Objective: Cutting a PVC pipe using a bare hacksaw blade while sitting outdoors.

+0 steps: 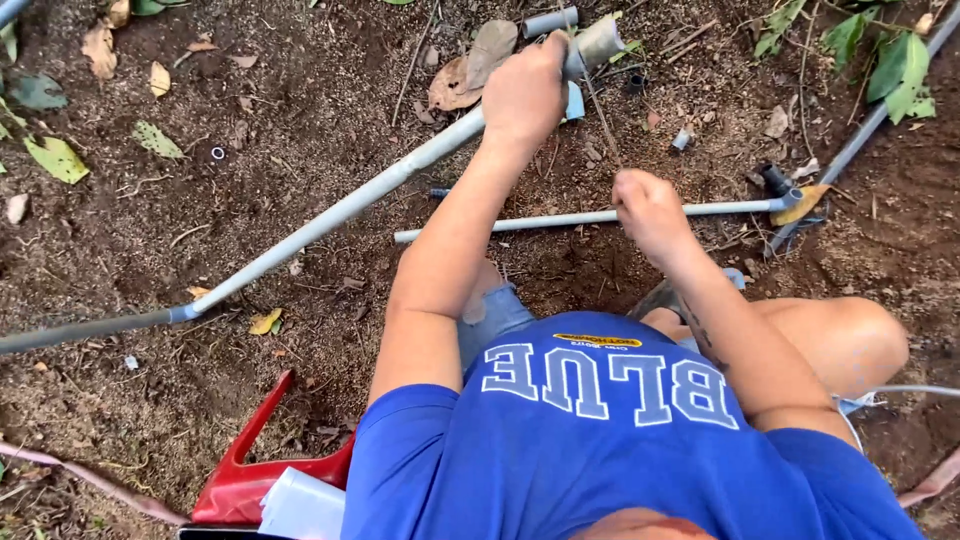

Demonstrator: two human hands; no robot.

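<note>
Left hand (525, 95) is clenched around the long grey pipe (330, 215) near its fitting (598, 42), steadying it off the soil (250, 120). Right hand (650, 210) is fisted over the thin pipe (520, 223), pinning it low.

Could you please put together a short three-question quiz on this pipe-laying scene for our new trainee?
1. True or false: the left hand grips the long grey pipe near its fitting.
2. Which hand is closed over the thin pipe?
3. What lies on the soil at lower left: A) red tool, B) blue bucket, C) yellow rope?

Key: 1 true; 2 the right hand; 3 A.
</note>
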